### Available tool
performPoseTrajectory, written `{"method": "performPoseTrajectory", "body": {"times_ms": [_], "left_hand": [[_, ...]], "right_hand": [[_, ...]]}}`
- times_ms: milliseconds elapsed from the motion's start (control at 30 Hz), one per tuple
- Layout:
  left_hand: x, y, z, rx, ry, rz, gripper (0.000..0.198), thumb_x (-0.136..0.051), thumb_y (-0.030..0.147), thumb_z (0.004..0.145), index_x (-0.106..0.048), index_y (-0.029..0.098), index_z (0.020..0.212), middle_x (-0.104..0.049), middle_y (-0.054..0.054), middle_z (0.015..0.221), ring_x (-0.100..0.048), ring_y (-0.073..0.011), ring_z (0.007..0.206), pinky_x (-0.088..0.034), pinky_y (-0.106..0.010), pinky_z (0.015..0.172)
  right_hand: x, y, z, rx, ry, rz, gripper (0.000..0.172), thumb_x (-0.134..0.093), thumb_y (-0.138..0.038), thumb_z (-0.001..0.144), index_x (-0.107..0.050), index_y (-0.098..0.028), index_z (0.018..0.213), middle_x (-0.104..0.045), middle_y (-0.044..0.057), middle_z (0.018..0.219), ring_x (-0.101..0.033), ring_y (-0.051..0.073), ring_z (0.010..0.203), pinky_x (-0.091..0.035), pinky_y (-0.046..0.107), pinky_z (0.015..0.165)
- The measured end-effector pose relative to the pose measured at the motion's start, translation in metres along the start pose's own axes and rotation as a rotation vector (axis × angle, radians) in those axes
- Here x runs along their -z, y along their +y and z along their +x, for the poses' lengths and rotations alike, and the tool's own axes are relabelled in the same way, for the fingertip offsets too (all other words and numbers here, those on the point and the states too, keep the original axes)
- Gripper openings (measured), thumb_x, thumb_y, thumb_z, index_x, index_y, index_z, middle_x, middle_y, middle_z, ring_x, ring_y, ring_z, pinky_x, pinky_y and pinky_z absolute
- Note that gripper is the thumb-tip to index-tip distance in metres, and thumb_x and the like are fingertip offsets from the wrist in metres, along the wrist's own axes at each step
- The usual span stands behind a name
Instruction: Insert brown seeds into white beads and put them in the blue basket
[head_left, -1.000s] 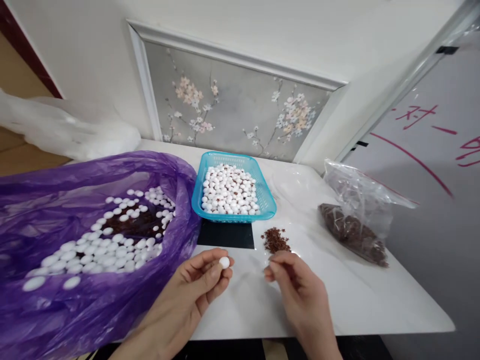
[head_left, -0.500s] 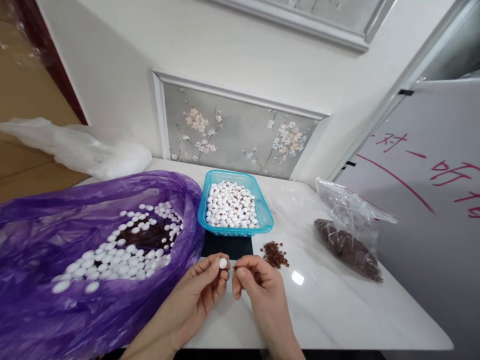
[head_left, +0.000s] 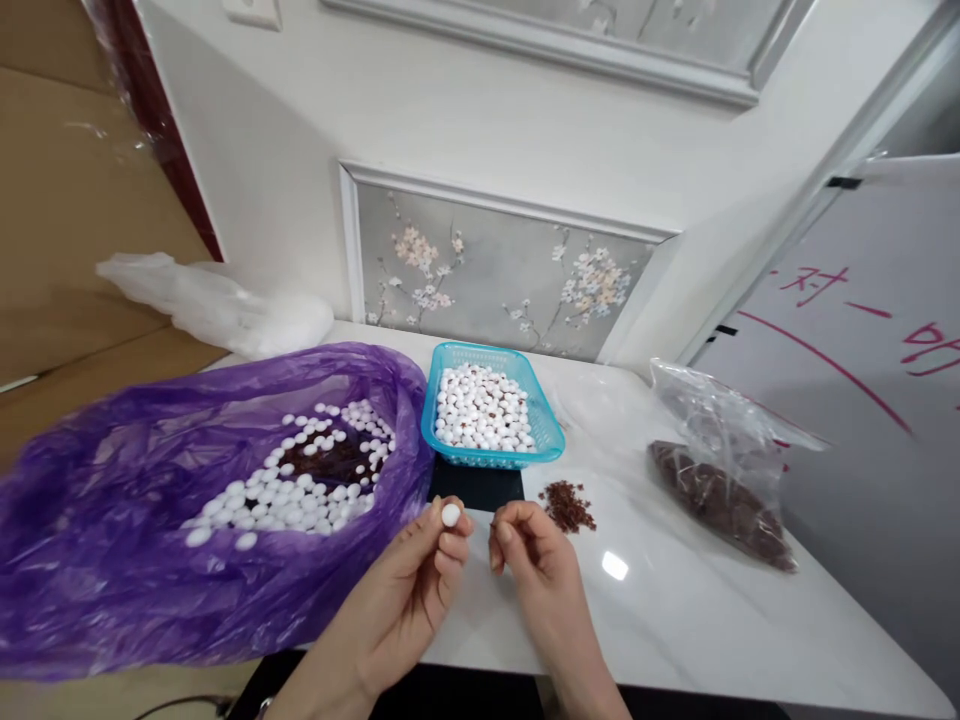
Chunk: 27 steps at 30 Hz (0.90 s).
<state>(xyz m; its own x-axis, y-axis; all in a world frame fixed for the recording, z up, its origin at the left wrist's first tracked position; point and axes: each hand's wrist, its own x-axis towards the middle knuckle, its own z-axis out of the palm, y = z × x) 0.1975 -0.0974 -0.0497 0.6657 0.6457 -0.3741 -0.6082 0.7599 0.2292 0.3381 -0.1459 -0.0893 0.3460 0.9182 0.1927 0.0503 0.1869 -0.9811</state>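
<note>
Between the thumb and fingers of my left hand (head_left: 420, 570) sits a small white ball (head_left: 451, 515). My right hand (head_left: 538, 560) is close beside it, thumb and forefinger pinched together. A tiny dark speck shows at its fingertips, too small to name. Just beyond the right hand lies a pile of small reddish-brown pieces (head_left: 568, 507), some star-shaped. Behind both hands stands a blue plastic basket (head_left: 551, 440) full of white balls with brown bits among them. To the left, an open purple plastic bag (head_left: 135, 590) holds many more white balls and a dark brown patch.
A clear zip bag of brown material (head_left: 720, 500) lies on the white table (head_left: 697, 620) at the right. A black flat item (head_left: 480, 486) is partly under the basket. White plastic wrap (head_left: 232, 310) and cardboard (head_left: 90, 250) are at the back left. A whiteboard (head_left: 862, 420) stands at the right.
The camera has turned slightly left, so the scene sits further right. My left hand has turned the white ball a little and keeps its pinch; my right hand remains pinched beside it.
</note>
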Motion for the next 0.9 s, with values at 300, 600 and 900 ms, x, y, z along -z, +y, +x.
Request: {"method": "performPoseTrajectory", "body": {"times_ms": [300, 600, 900], "left_hand": [[-0.001, 0.011, -0.025, -0.051, -0.179, 0.013, 0.016, -0.074, 0.005, 0.073, -0.073, 0.009, 0.088, -0.07, -0.009, 0.086, -0.068, -0.008, 0.07, -0.057, -0.012, 0.067], [0.004, 0.021, -0.04, -0.18, -0.293, 0.085, 0.026, -0.077, 0.007, 0.071, -0.076, 0.018, 0.095, -0.07, -0.004, 0.088, -0.065, -0.0079, 0.074, -0.054, -0.015, 0.071], [0.015, 0.029, -0.047, -0.279, -0.339, 0.129, 0.03, -0.078, 0.011, 0.071, -0.074, 0.019, 0.1, -0.065, -0.001, 0.083, -0.06, -0.0062, 0.074, -0.049, -0.015, 0.07]], "right_hand": [[0.002, 0.007, -0.004, -0.013, -0.023, -0.164, 0.024, -0.05, -0.038, 0.092, -0.053, -0.02, 0.078, -0.051, -0.004, 0.06, -0.048, 0.012, 0.057, -0.04, 0.023, 0.056], [0.001, 0.016, -0.006, -0.047, -0.04, -0.244, 0.024, -0.051, -0.04, 0.09, -0.055, -0.02, 0.078, -0.051, -0.003, 0.06, -0.047, 0.012, 0.056, -0.038, 0.022, 0.054], [0.003, 0.026, -0.006, -0.044, -0.05, -0.378, 0.032, -0.051, -0.05, 0.087, -0.057, -0.02, 0.075, -0.052, -0.003, 0.056, -0.047, 0.013, 0.053, -0.039, 0.022, 0.051]]}}
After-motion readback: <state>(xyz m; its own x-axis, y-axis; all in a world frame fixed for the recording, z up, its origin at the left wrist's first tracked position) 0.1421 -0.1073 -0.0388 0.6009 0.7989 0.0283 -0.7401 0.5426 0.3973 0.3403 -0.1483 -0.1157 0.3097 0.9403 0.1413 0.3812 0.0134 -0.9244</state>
